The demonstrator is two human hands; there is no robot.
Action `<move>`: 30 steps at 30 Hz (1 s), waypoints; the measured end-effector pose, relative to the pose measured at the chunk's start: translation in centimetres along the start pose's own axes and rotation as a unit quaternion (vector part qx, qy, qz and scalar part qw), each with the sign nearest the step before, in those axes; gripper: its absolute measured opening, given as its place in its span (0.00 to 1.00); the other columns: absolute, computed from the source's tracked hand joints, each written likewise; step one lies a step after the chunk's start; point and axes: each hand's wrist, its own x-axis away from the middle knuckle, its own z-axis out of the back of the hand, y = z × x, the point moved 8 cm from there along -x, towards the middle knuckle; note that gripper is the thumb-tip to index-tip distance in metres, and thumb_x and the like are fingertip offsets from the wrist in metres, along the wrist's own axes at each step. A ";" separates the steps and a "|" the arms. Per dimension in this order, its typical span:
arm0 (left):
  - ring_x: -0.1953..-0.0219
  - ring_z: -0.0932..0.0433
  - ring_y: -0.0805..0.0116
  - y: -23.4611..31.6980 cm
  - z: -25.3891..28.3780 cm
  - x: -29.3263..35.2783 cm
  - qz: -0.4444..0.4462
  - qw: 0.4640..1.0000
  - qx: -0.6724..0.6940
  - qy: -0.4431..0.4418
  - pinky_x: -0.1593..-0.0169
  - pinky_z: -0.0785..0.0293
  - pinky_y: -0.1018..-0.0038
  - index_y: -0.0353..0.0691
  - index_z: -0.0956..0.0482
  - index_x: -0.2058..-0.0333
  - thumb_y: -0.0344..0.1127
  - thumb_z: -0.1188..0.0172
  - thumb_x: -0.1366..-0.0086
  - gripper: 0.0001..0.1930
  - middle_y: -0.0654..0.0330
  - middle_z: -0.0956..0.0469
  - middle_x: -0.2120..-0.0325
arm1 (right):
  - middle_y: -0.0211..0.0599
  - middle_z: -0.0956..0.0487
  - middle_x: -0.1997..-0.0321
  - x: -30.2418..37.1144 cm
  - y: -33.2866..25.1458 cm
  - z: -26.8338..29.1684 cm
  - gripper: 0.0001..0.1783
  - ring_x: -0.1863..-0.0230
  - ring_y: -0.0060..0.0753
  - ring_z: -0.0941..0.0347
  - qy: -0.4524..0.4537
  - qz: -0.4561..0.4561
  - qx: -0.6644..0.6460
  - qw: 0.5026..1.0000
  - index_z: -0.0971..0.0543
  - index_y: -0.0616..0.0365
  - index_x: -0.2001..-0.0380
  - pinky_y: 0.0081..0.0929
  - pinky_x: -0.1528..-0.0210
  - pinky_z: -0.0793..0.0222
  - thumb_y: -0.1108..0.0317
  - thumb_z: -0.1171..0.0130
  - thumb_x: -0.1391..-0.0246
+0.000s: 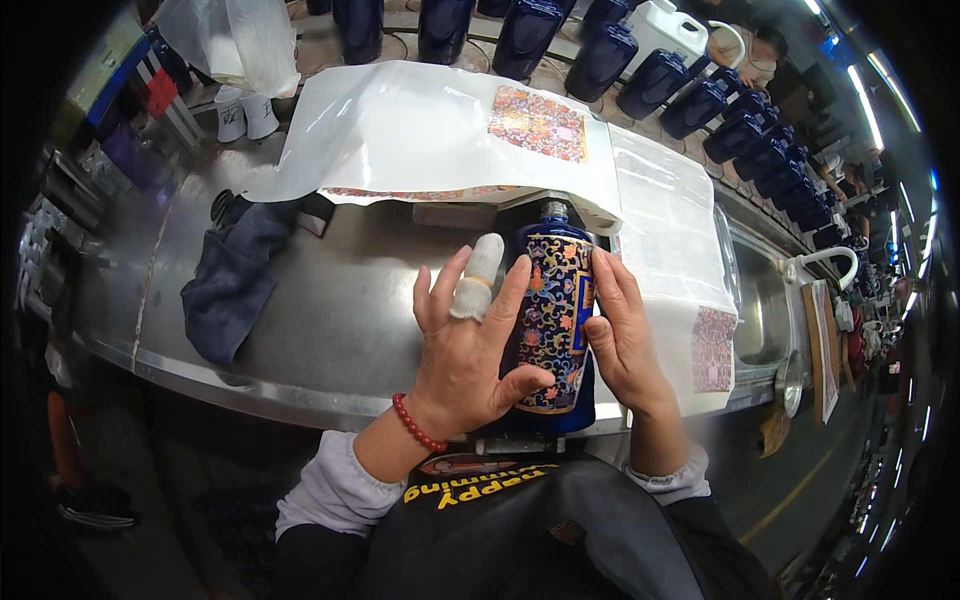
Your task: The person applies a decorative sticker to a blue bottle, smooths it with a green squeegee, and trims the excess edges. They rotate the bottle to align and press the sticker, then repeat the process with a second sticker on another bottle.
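A dark blue glazed bottle (550, 325) lies in front of me, its neck pointing away. A colourful floral decal with gold edging covers its upper face. My left hand (463, 345) has its fingers spread, index finger and thumb resting on the bottle's left side. A white cloth cover wraps one finger of that hand, and red beads circle the wrist. My right hand (622, 325) lies with stretched fingers along the right edge of the decal. Neither hand wraps round the bottle. Just beyond it, white decal sheets (400, 125) with patterned patches are spread out.
A dark blue cloth (235, 275) lies left on the metal worktable (340, 290). Several blue bottles (525, 40) stand along the back, with a white jug (668, 35) among them. At right are a sink (760, 300) and a metal ladle (790, 383). Other people are in the far right background.
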 end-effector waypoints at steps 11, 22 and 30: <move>0.31 0.48 0.43 -0.7 0.5 -1.7 -0.004 0.997 -0.078 0.025 0.32 0.62 0.36 0.40 0.29 0.36 0.74 0.58 0.33 0.44 0.43 0.31 0.39 | 0.57 0.40 0.28 -0.2 0.0 -0.2 0.36 0.28 0.54 0.41 -0.016 -0.003 0.019 1.000 0.40 0.66 0.28 0.41 0.28 0.45 0.52 0.52 0.28; 0.32 0.48 0.43 -1.5 0.8 -2.0 0.030 0.997 -0.073 0.015 0.32 0.62 0.36 0.51 0.26 0.36 0.74 0.58 0.33 0.40 0.45 0.35 0.35 | 0.58 0.41 0.27 -0.4 0.1 -0.2 0.36 0.27 0.55 0.42 -0.015 -0.006 -0.011 1.000 0.41 0.66 0.28 0.41 0.28 0.45 0.52 0.52 0.28; 0.33 0.43 0.43 -1.0 1.5 -2.0 0.004 0.997 -0.059 0.050 0.31 0.57 0.41 0.48 0.22 0.40 0.66 0.51 0.30 0.33 0.44 0.29 0.40 | 0.58 0.41 0.27 -0.1 0.7 -0.4 0.36 0.26 0.54 0.43 -0.024 -0.015 -0.012 1.000 0.41 0.65 0.28 0.41 0.27 0.46 0.51 0.52 0.28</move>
